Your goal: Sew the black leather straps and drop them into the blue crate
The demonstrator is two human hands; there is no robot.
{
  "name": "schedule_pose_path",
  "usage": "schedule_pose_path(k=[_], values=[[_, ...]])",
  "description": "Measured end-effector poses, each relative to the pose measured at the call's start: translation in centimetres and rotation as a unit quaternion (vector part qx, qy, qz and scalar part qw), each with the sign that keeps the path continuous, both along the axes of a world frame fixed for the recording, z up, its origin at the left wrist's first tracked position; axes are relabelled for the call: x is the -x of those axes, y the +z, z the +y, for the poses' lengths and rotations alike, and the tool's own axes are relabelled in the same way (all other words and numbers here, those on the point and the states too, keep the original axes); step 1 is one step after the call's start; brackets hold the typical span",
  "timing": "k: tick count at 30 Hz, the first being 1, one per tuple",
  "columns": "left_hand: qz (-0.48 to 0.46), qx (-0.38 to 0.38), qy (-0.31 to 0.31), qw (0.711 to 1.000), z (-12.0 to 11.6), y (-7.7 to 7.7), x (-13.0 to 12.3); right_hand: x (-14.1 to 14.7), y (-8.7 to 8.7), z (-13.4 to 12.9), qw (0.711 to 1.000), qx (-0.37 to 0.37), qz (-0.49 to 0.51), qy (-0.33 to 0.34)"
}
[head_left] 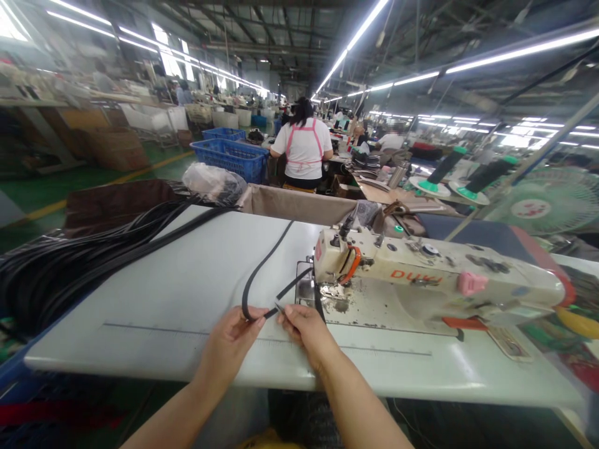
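Between the thumb and fingers of my left hand (236, 333) is the end of a black strap (247, 284), which curves back across the white table. My right hand (306, 327) is closed round what look like thread snips (279, 307); only their pointed tip shows, the rest hidden in my fingers. That tip lies beside the strap end, close to my left fingertips. Just beyond it, a second length of black strap (294, 284) runs to the needle area of the sewing machine (374, 268). A small gap separates the two strap ends.
A thick bundle of black straps (107, 255) lies over the table's left side. A ruler scale (187, 332) is marked along the front of the table (140, 358). Beyond are a fabric-lined bin (299, 204), blue crates (229, 156) and a seated person (304, 146). A fan (538, 206) stands right.
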State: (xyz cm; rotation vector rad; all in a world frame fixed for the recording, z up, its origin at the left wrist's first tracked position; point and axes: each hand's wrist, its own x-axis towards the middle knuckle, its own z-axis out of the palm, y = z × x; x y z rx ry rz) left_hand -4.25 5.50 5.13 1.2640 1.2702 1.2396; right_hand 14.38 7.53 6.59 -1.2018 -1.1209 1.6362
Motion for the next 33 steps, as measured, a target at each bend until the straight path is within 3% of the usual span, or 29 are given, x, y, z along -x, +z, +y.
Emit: schedule_pose_path(k=[4,6,7,10,11,13,18,22,27,30,33], values=[[0.019,0.025,-0.003,0.999,0.1,0.5,0.8,-0.6,0.6,-0.8,0.996,-0.056,-0.061,-0.027],[0.053,0.039,-0.008,0.998,0.6,0.6,1.5,-1.3,0.9,-1.5,0.974,-0.123,-0.183,-0.058],[0.073,0.039,-0.011,0.997,0.9,0.6,1.9,-1.7,0.9,-2.0,0.942,-0.167,-0.279,-0.078],[0.133,0.019,-0.04,0.99,1.9,0.8,3.3,-3.1,0.4,-3.6,0.774,-0.26,-0.563,-0.126],[0.147,0.026,-0.055,0.987,2.2,0.7,3.8,-3.5,0.0,-4.1,0.733,-0.261,-0.614,-0.13],[0.16,0.074,-0.079,0.981,2.8,0.4,4.7,-4.3,-0.8,-5.0,0.694,-0.236,-0.671,-0.109],[0.189,0.128,-0.037,0.973,4.0,-0.6,7.7,-5.2,-2.5,-6.6,0.67,-0.211,-0.711,-0.022],[0.268,0.135,0.011,0.954,5.1,0.1,11.9,-5.3,-2.4,-6.7,0.653,-0.212,-0.727,-0.003],[0.457,0.087,0.11,0.878,5.5,3.0,20.0,-5.4,-2.3,-6.2,0.641,-0.205,-0.74,0.016],[0.525,-0.023,0.213,0.824,4.1,5.1,25.4,-5.8,-3.0,-6.2,0.643,-0.224,-0.732,0.01],[0.563,-0.02,0.315,0.763,1.8,6.7,30.4,-6.5,-4.1,-6.1,0.658,-0.247,-0.711,-0.009]])
